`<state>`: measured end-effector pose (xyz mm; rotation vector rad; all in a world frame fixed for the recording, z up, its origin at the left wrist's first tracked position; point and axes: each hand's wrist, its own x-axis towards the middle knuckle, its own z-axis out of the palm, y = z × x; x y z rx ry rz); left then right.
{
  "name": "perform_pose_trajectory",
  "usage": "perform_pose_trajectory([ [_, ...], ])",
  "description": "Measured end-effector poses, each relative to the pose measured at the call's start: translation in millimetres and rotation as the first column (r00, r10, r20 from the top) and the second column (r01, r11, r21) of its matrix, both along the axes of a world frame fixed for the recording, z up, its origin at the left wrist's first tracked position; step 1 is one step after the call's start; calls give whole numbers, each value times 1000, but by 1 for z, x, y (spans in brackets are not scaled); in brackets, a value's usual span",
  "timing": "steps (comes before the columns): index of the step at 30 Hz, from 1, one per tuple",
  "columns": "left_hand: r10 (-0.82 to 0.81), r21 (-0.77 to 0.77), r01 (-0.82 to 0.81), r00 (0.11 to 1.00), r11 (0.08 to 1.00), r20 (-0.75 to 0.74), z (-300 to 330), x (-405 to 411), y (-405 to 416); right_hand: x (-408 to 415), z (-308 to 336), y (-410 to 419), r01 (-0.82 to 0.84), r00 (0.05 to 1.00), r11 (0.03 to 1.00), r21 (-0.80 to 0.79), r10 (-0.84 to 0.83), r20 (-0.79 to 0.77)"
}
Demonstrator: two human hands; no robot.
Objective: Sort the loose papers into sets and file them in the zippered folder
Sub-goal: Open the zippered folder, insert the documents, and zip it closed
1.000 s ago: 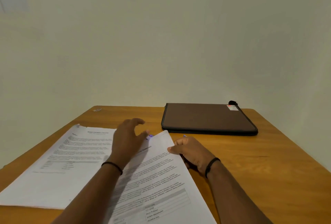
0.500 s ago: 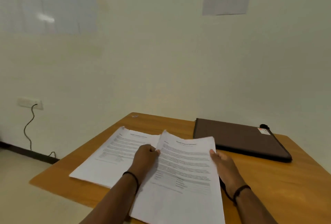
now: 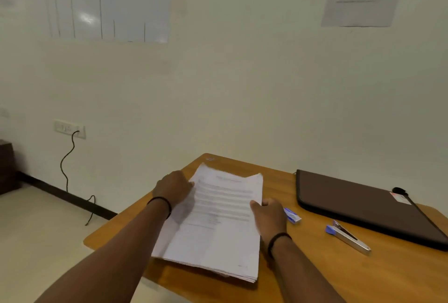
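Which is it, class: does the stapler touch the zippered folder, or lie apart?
Apart: the head view shows bare table between stapler and zippered folder.

Only 1 view: head cam, worn by the person, looking fwd and down from above the near edge of the wooden table. Wide-angle, so wall lines bow. Both forearms run up from the bottom edge into mid-frame, close to the lens. Tabletop fills the lower right; wall takes the upper half, floor at lower left. No 2nd view to overlap with.
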<state>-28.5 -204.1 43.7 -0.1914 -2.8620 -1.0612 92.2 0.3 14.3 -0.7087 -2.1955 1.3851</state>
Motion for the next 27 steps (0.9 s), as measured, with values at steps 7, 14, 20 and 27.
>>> perform_pose_trajectory([
  [7, 48, -241, -57, 998, 969, -39, -58, -53, 15, -47, -38, -5, 26, 965, 869, 493, -150, 215],
  [14, 46, -279, -95, 983, 955, -179, -65, -109, 41, -98, -36, 12, 37, 973, 852, 522, -150, 175],
  [20, 70, -369, -156, 969, 916, -237, -66, -132, 42, -124, -32, 15, -30, 980, 866, 498, -72, 184],
  [27, -122, -341, -96, 817, 935, -564, -38, -104, 75, -109, -29, 28, 200, 979, 861, 468, -192, -65],
])
